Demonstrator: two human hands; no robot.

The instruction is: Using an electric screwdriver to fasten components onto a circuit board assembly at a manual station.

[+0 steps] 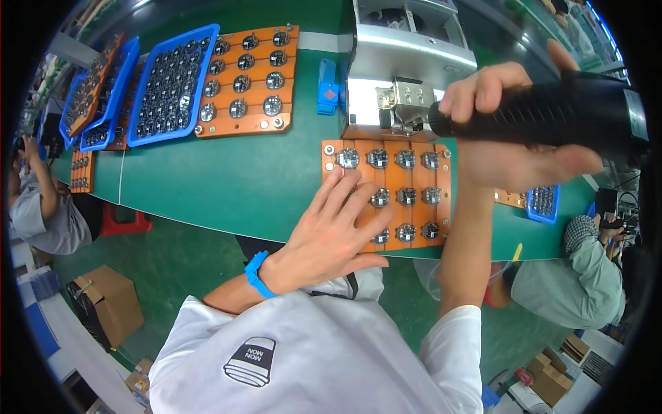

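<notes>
My right hand [514, 162] is wrapped round a black electric screwdriver [558, 110], held almost level. The screwdriver's front end points left at the small metal outlet of a silver screw feeder [414, 58]; whether its tip touches is hard to tell. Below the feeder lies an orange fixture plate [445, 186] with rows of round circuit boards [405, 159] seated in it. My left hand [338, 224] rests with fingers spread over the plate's left side, holding nothing and covering some of the boards. A blue wristband [258, 274] is on my left wrist.
A second filled orange plate [258, 121] lies left on the green table [227, 172], beside a blue tray [133, 131] of round parts. More trays stack farther left. A blue strap [327, 90] lies by the feeder. Other people sit left [52, 214] and right [569, 283].
</notes>
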